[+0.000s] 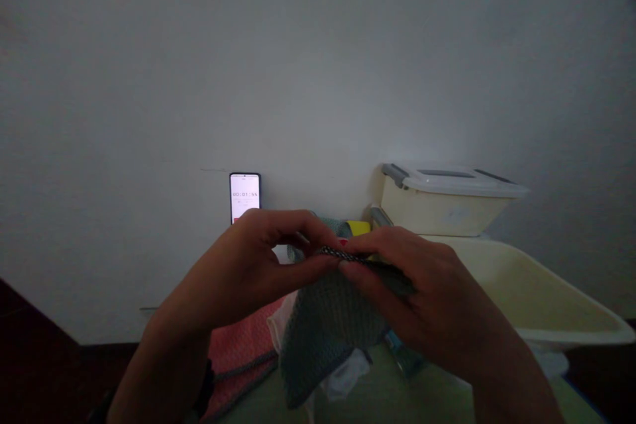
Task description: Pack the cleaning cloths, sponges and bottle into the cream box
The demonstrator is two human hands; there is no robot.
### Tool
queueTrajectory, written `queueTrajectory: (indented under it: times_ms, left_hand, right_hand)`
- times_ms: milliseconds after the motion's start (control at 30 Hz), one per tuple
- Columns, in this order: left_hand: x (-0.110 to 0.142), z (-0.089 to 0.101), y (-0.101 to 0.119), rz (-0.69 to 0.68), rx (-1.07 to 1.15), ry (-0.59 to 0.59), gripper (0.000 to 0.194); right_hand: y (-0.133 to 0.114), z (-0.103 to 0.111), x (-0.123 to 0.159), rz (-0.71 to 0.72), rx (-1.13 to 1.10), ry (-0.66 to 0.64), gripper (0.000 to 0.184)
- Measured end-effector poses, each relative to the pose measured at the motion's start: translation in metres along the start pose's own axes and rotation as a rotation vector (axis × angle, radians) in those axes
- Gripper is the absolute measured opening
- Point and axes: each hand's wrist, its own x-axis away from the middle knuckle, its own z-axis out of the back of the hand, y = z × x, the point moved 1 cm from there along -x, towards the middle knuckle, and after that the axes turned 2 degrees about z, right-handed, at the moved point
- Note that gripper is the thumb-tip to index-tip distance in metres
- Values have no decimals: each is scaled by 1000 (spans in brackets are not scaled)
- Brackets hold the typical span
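A grey-green knitted-looking cloth (342, 318) hangs from between my two hands, its dark braided-looking edge running level across the fingertips. My left hand (278, 252) pinches that edge between thumb and fingers. Close beside it, my right hand (397, 271) grips the same edge, with fingers on top and thumb below. The lower part of the cloth droops over the table. Under and left of it lies a pink cloth (243, 351) with a grey border. A crumpled white piece (348, 374) shows below the hanging corner.
A phone (245, 197) showing a timer leans upright against the wall. On the right stand a lidded cream box (442, 205) and a large cream basin (536, 291). Something yellow (358, 228) and a green-blue packet (405, 354) are partly hidden by my right hand. Pale green covers the table (278, 404).
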Motion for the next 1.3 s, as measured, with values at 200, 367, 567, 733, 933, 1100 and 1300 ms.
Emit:
queueTrajectory:
  times_ms: [200,367,567,733,933,1100,1300]
  left_hand:
    - [-5,-4,-1,71,113,65,9]
    - [-6,-8,-2,58,9,-15,9]
    - [2,-6,3,87,-141,-139,12]
    - [-1,-8,4,79,-206,-156,18]
    - [-6,-14,3,79,-256,-143,13]
    - [-12,-19,1,18,-353,-213,18]
    - [-16,-26,-4,34,-360,-291,19]
  right_hand:
    - [2,2,-3,-32,-47,48,10]
    - [9,-2,-4,-147,-63,-93,14]
    - [11,-1,-6,-117,-151,-85,11]
    - [9,-3,-5,-150,-107,-25,9]
    - [10,-8,-6,-148,-105,15,8]
    - [22,-7,-9,-184,-84,280,9]
    - [38,-3,-8,-246,-91,477,12]
